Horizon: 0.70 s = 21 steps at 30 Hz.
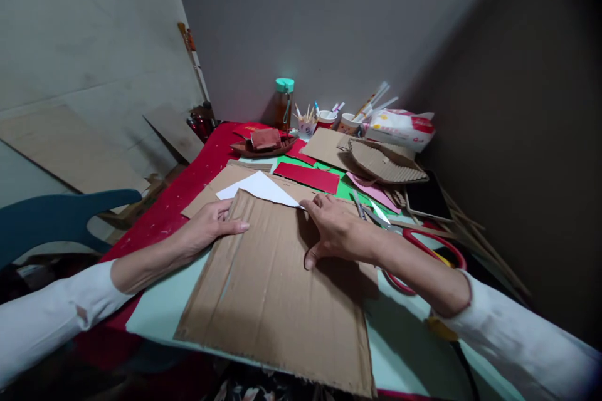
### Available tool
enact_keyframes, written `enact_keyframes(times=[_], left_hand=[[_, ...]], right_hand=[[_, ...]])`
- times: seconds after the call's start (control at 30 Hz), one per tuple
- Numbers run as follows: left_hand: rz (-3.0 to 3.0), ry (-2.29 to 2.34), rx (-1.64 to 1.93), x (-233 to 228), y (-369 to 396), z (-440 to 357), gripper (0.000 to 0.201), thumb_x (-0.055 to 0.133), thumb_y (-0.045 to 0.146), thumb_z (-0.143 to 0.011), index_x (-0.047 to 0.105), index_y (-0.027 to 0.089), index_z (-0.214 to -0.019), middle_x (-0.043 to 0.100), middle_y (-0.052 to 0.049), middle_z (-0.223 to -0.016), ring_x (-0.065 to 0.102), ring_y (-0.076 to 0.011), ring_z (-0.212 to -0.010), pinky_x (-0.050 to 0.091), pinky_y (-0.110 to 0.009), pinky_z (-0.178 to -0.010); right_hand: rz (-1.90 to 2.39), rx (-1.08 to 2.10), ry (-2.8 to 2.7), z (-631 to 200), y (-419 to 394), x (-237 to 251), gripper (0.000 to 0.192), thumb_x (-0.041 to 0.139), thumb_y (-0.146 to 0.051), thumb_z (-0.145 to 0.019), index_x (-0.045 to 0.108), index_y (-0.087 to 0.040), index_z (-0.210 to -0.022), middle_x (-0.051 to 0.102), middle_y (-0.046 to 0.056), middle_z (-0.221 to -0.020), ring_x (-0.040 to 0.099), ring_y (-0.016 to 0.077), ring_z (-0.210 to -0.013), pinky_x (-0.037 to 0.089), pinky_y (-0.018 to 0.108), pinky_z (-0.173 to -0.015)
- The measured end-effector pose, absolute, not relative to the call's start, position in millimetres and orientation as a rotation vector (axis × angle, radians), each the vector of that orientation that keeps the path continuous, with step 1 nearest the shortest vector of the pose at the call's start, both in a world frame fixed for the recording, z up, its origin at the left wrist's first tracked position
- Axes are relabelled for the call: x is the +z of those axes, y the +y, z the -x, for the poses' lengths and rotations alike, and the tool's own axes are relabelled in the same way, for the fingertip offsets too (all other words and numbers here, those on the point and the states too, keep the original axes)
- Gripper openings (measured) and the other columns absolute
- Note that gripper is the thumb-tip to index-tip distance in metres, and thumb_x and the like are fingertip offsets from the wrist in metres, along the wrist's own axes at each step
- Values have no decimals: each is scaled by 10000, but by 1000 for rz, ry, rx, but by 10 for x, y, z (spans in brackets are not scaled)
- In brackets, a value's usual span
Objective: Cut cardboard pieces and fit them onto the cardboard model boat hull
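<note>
A large brown cardboard sheet lies before me, its near edge reaching past the table's front. My left hand grips its upper left corner, thumb on top and fingers underneath. At the far edge, my right hand has its fingers curled over the sheet and its thumb resting on the surface. A white triangular piece of paper sticks out from behind the cardboard. Scissors with red handles lie beside my right forearm, partly hidden by it.
Beyond are red card, a small model boat, a bottle, cups of pens and a tissue pack. A curved cardboard piece and a dark tablet lie right. A blue chair stands left.
</note>
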<state>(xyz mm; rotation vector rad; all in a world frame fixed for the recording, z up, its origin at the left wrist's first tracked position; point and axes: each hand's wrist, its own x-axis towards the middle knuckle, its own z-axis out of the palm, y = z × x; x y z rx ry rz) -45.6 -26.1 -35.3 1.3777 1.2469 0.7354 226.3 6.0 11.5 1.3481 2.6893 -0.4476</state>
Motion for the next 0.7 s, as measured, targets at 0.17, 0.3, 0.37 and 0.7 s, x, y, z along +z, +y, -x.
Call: enact_keyframes(times=[0.17, 0.3, 0.37, 0.7], left_hand=[[-1596, 1300, 689, -319, -219, 445, 521, 713, 446, -780, 585, 152, -1191, 723, -133, -1070, 698, -308, -978, 569, -445, -857], [-1888, 1494, 767, -251, -333, 497, 709, 768, 380, -759, 500, 205, -1391, 608, -164, -1295, 536, -396, -1219, 389, -635, -1046], [-2178, 1504, 793, -231, -511, 515, 540, 676, 284, -859, 541, 244, -1380, 512, -155, -1441, 404, -394, -1350, 281, -648, -1118], [-2914, 941, -56, -271, -1368, 417, 964, 681, 229, -804, 123, 178, -1588, 274, -119, -1643, 218, -316, -1509, 279, -526, -1206]], right_hand=[[-1319, -446, 2734, -2291, 95, 93, 1037, 919, -572, -513, 541, -48, -1325, 574, 214, -1154, 553, 359, -1026, 465, 422, -843], [-1264, -432, 2855, -2410, -52, 127, 843, 887, -495, -641, 555, -125, -1321, 588, 180, -1208, 552, 332, -1087, 471, 434, -902], [-1252, -401, 2923, -2500, -275, 151, 629, 804, -349, -792, 550, -150, -1333, 561, 171, -1318, 507, 320, -1198, 424, 458, -1003], [-962, -198, 3045, -2843, -1371, -299, 819, 486, -546, -962, 235, -63, -1574, 199, 223, -1624, 169, 398, -1503, 265, 620, -1168]])
